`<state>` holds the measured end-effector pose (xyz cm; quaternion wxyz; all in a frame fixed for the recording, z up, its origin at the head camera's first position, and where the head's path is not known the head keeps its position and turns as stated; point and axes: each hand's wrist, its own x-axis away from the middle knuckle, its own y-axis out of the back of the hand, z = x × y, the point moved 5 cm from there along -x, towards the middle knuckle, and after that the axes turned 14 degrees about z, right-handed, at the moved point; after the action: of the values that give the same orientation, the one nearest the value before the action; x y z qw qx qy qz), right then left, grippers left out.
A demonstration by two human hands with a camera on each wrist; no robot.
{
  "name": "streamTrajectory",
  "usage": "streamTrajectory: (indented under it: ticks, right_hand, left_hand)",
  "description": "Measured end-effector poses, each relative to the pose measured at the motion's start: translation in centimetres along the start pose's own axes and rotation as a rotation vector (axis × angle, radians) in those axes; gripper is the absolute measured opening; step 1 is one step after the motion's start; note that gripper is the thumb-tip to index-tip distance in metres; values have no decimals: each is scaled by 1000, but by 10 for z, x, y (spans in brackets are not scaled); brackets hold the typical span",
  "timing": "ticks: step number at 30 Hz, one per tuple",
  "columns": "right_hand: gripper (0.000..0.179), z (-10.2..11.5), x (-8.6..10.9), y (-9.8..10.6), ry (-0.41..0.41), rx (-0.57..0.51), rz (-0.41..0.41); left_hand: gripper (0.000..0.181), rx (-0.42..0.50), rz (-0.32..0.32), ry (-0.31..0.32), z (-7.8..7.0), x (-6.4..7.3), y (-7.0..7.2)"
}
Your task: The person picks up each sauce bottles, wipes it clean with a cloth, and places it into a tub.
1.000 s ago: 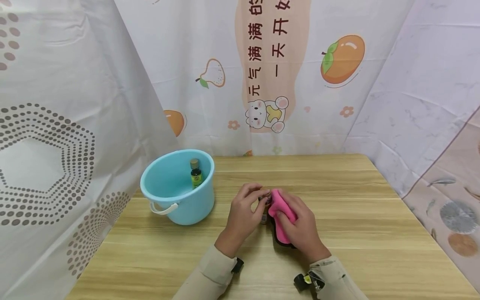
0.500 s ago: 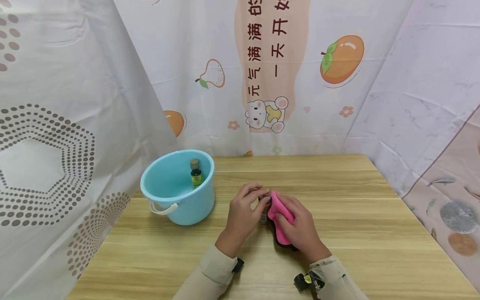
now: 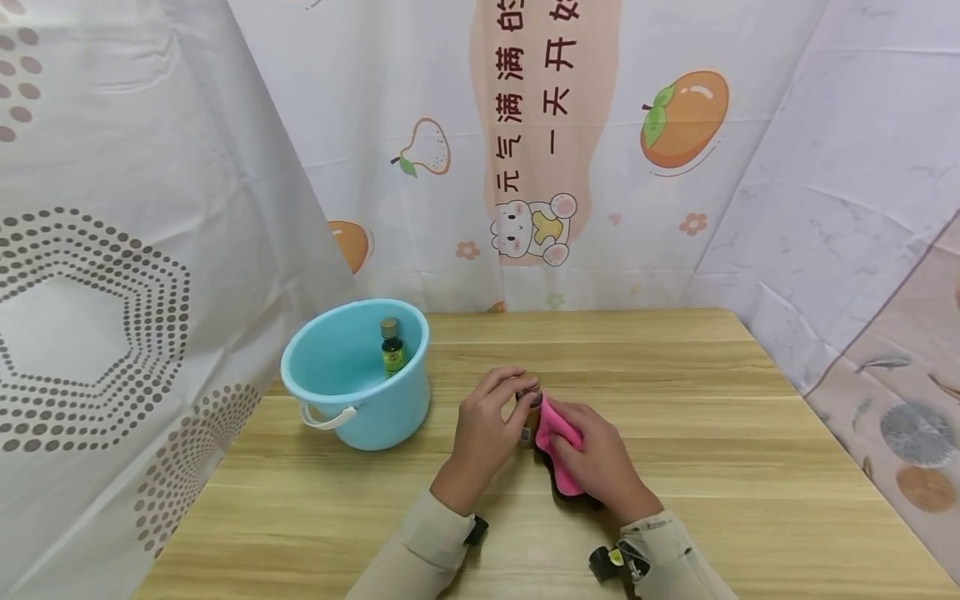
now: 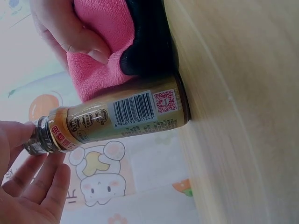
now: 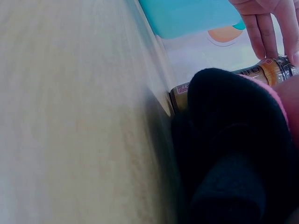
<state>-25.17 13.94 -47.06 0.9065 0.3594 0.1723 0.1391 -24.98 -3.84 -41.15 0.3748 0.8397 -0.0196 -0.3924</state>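
A bottle (image 4: pixel 133 112) with a brown-gold label, barcode and QR code stands upright on the wooden table. My left hand (image 3: pixel 489 417) pinches its neck at the cap end, with the other fingers loosely spread. In my right hand (image 3: pixel 600 457) is a cloth, pink (image 3: pixel 558 442) on one side and black (image 5: pixel 233 121) on the other. The thumb lies on the pink side, and the cloth is bunched against the bottle's side. In the right wrist view the black side hides much of the bottle.
A light blue bucket (image 3: pixel 386 421) with a white handle (image 3: pixel 327 419) stands left of the hands. Inside it is a small dark bottle (image 3: pixel 392 346) with a brown cap and yellow-green label. A printed curtain (image 3: pixel 435 217) hangs behind the table (image 3: pixel 712 417).
My right hand has slid the cloth slightly down along the bottle, baring more of its upper part. The left hand stays at the bottle's neck.
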Motion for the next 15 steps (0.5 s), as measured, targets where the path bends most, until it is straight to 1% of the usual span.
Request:
streamTrajectory:
  ticks: [4, 9, 12, 15]
  right_hand:
    - [48, 0, 0, -1, -5, 6, 13]
    - [51, 0, -1, 0, 21, 16, -15]
    - [54, 2, -1, 1, 54, 9, -52]
    - [57, 4, -1, 4, 120, 7, -106]
  left_hand:
    - [18, -2, 2, 5, 0, 0, 1]
    - [18, 6, 1, -1, 0, 0, 2]
    - [18, 8, -1, -3, 0, 0, 2]
    - [19, 10, -3, -5, 1, -1, 2]
